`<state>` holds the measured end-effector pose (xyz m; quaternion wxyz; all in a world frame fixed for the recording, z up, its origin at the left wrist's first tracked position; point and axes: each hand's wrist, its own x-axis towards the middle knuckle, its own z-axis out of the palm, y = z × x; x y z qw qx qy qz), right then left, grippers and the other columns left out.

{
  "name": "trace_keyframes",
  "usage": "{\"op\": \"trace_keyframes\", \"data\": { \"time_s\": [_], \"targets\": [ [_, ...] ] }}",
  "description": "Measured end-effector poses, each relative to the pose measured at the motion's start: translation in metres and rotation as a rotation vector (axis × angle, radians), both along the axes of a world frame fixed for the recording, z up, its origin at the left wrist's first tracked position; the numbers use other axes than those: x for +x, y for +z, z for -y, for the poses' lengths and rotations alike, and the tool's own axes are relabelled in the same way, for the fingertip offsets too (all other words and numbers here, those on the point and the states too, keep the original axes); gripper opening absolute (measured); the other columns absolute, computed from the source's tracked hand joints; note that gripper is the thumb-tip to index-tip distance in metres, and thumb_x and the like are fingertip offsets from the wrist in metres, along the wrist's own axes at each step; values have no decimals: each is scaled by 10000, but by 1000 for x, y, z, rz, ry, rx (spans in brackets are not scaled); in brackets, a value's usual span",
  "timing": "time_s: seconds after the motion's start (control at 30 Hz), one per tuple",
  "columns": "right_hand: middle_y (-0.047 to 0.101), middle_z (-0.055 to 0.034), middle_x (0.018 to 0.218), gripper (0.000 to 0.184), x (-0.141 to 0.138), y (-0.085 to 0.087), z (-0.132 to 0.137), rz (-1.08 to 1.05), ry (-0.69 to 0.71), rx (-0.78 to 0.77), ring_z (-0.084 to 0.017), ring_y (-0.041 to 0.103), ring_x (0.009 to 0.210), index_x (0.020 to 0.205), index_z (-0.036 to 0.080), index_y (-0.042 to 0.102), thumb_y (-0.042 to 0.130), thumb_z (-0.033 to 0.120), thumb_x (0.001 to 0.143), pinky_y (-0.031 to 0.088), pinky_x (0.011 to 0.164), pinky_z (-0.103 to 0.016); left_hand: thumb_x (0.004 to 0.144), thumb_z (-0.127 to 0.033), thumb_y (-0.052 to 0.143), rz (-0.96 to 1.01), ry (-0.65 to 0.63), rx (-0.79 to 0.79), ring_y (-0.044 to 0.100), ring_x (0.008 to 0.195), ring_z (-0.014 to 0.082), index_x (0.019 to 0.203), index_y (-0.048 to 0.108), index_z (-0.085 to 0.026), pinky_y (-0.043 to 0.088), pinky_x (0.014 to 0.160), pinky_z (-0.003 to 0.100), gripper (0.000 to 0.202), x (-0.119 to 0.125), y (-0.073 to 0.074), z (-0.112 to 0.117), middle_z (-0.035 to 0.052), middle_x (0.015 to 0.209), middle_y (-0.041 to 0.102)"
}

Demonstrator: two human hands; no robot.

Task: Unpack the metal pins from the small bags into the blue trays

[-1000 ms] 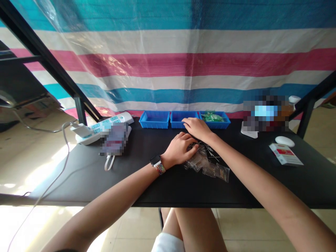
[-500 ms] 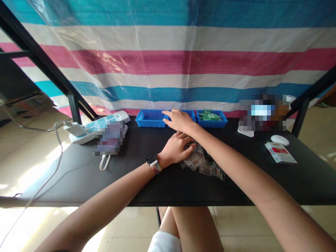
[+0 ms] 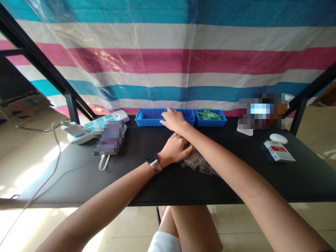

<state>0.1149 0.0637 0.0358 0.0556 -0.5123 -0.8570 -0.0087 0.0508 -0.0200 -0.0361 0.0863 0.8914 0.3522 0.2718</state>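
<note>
Small clear plastic bags (image 3: 195, 160) lie in a pile on the black table. My left hand (image 3: 175, 149), with a watch on its wrist, rests on the pile's left side, fingers stretched out over it. Beyond it my right hand (image 3: 173, 120) hovers at the front of the blue bins, thumb and fingers apart and nothing visible in them. The left blue bin (image 3: 149, 123) and the middle blue bin (image 3: 190, 120) are partly behind that hand. Green packets (image 3: 209, 114) fill part of the right blue bin (image 3: 212, 123). My right forearm hides some of the bags.
On the left are a white power strip (image 3: 119, 116), a plug with a cable (image 3: 73, 128), and a blurred item (image 3: 110, 138) with a white strap. A white and red box (image 3: 279, 151), a white oval object (image 3: 278, 138) and a blurred cluster (image 3: 262, 110) stand right. Striped sheeting (image 3: 157, 59) hangs behind.
My right hand has shifted slightly left along the bins, and its forearm now covers more of the bags. The left hand stays on the pile.
</note>
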Motion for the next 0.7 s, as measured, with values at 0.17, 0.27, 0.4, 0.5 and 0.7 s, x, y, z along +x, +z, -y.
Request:
{"op": "trace_keyframes", "data": {
  "time_s": [0.17, 0.27, 0.4, 0.5, 0.7],
  "targets": [
    [612, -233, 1351, 350, 4, -5, -2, 15, -10, 30, -369, 655, 1200, 1284, 136, 689, 537, 355, 1058, 564, 943, -441, 970, -290, 569, -22, 3, 29, 704, 1084, 315, 1015, 737, -158, 534, 1042, 473, 218, -1, -1, -1, 139, 1133, 766],
    [610, -216, 1338, 349, 7, -7, -2, 13, -11, 41, -356, 661, 1187, 1292, 144, 682, 519, 349, 1061, 560, 958, -439, 967, -284, 568, -38, 18, 37, 703, 1071, 310, 1002, 743, -157, 533, 1038, 469, 219, -1, 0, -1, 138, 1112, 768],
    [601, -200, 1330, 356, 10, -10, 0, -13, -19, 38, -343, 671, 1163, 1317, 171, 661, 525, 370, 1054, 566, 943, -434, 966, -273, 566, -43, 17, 36, 709, 1050, 312, 987, 745, -136, 537, 1024, 455, 227, 0, 2, 1, 148, 1081, 770],
    [599, -191, 1332, 364, 10, -14, 0, -41, -26, 30, -336, 673, 1157, 1334, 188, 648, 527, 384, 1052, 567, 938, -427, 961, -270, 575, -47, 20, 27, 715, 1023, 308, 966, 742, -146, 543, 1009, 445, 207, 0, 3, 2, 137, 1058, 773],
    [608, -172, 1325, 373, 12, -18, 0, -81, -26, 28, -312, 674, 1159, 1354, 210, 645, 515, 401, 1060, 551, 967, -413, 962, -283, 589, -37, 34, 39, 721, 1002, 310, 960, 738, -140, 551, 990, 437, 207, 0, 3, 2, 141, 1032, 772]
  ]
}}
